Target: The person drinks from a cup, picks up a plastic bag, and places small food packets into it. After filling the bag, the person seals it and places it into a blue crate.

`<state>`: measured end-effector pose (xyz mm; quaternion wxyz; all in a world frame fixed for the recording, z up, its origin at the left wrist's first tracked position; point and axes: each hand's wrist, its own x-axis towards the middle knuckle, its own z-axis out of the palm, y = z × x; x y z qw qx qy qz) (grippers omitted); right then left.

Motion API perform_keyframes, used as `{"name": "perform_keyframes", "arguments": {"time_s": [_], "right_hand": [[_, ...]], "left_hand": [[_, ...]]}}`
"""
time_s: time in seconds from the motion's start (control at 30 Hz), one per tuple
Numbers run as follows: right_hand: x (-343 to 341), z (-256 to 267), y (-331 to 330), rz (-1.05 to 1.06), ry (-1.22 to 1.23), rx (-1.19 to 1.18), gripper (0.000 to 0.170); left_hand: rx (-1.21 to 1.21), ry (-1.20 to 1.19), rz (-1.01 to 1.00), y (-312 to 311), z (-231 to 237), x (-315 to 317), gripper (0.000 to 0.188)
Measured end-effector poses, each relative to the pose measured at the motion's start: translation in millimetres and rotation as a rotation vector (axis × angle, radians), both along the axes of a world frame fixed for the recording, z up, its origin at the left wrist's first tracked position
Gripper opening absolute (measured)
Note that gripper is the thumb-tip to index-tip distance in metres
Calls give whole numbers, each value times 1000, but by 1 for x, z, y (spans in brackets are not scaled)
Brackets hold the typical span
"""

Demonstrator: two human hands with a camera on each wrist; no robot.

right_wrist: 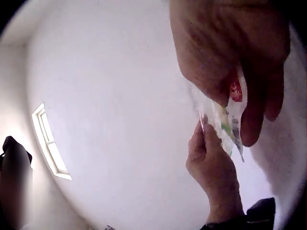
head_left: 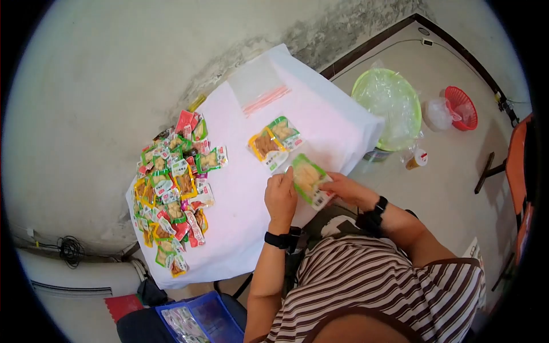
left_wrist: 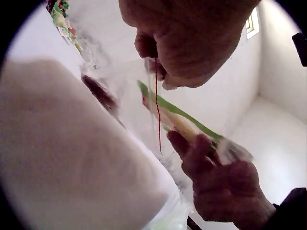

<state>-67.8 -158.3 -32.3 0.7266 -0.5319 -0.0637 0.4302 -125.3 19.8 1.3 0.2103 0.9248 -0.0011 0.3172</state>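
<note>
My left hand (head_left: pixel 281 197) pinches the edge of a clear zip bag (left_wrist: pixel 134 96), whose thin red zip line hangs below the fingers in the left wrist view. My right hand (head_left: pixel 350 190) grips a green-edged snack packet (head_left: pixel 309 178) with pale pieces inside, its thumb on the front. The packet is tilted and overlaps the clear bag in the left wrist view. Just beyond the hands, a yellow-edged packet (head_left: pixel 266 144) with brown pieces lies against a green-edged packet (head_left: pixel 284 131) on the white-covered table (head_left: pixel 240 228).
A heap of mixed snack packets (head_left: pixel 171 188) covers the table's left side. Another clear bag with red zip lines (head_left: pixel 266 100) lies at the far edge. On the floor stand a light green tub (head_left: pixel 416 114) and a red basket (head_left: pixel 466 108). A blue box (head_left: pixel 220 320) is near the left elbow.
</note>
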Motion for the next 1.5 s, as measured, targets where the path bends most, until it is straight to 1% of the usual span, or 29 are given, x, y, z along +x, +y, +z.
{"name": "perform_keyframes", "arguments": {"time_s": [0.07, 0.1, 0.13, 0.17, 0.2, 0.27, 0.3, 0.37, 0.4, 0.47, 0.6, 0.67, 0.77, 0.8, 0.9, 0.97, 1.0, 1.07, 1.1, 1.13, 1.17, 1.2, 1.27, 1.3, 1.33, 1.37, 1.4, 1.47, 1.5], "right_hand": [[16, 18, 18, 71, 23, -112, 25], [28, 4, 26, 73, 25, -109, 25], [42, -24, 39, 63, -12, -109, 24], [50, -40, 46, 50, -49, -111, 24], [50, -31, 50, 49, -50, -110, 24], [45, -1, 61, -196, 153, -23, 29], [42, -3, 63, -193, 152, -23, 29], [27, -9, 66, -361, 198, 450, 37], [18, -8, 66, -357, 197, 446, 37], [0, 0, 65, -592, 307, 484, 46], [-6, -8, 65, -613, 253, 438, 50], [2, -27, 65, -424, 198, 400, 52], [17, -33, 77, -443, 114, 487, 48], [20, -27, 81, -440, 114, 488, 48], [23, -14, 88, -488, 151, 541, 51], [26, -8, 93, -464, 187, 466, 52], [30, -9, 96, -443, 193, 467, 52], [33, -17, 100, -520, 319, 620, 50], [30, -11, 98, -482, 158, 546, 50], [35, -9, 96, -448, 200, 578, 49], [33, -10, 97, -484, 54, 433, 48], [32, -12, 93, -455, 67, 438, 48], [28, -23, 74, -358, -207, 379, 50], [22, -18, 67, -335, -196, 381, 50], [18, -8, 58, -348, -73, 320, 47], [15, -2, 49, -364, 47, 257, 44], [12, -5, 37, -355, 49, 258, 44], [7, -11, 16, -212, 69, 219, 37], [3, -4, 13, -215, 106, 178, 30]], "left_hand": [[-25, 0, -10, -1, 0, -1, 28], [-23, 2, -8, -1, -1, -1, 28], [-21, -8, -5, -2, -3, -1, 29], [-20, -18, -4, -2, -6, -1, 29], [-20, -19, -5, -3, -9, 0, 29], [-21, 13, -5, -2, -15, -1, 31], [-21, 12, -2, -3, -14, -1, 31], [-11, 51, -20, -5, -9, -1, 34], [-15, 50, -15, -6, -8, -1, 34], [-98, 50, -35, -7, -7, -3, 37], [-115, 22, -41, -6, -10, -4, 36], [-140, 58, -29, -7, -9, -4, 30], [-131, 39, -20, -7, -13, -3, 29], [-131, 38, -17, -6, -13, -3, 29], [-129, 42, -12, -6, -14, -4, 29], [-142, 55, -14, -5, -14, -3, 29], [-139, 54, 7, -5, -13, -2, 29], [-151, -20, -54, -5, -13, -2, 27], [-137, -15, -14, -3, -13, -2, 27], [-170, 11, -66, -3, -14, -2, 27], [-206, 36, -121, -1, -15, -3, 27], [-200, 38, -89, 3, -12, -5, 27], [-262, 22, -102, 9, -4, -14, 29], [-256, 74, -47, 20, -10, -18, 32], [-255, 73, -27, 35, -16, -23, 32], [-231, 40, 102, 54, -21, -29, 32], [-206, 8, 225, 73, -28, -36, 31], [10, -9, 429, 119, -40, -53, 34], [71, 24, 569, 132, -33, -59, 36]]}}
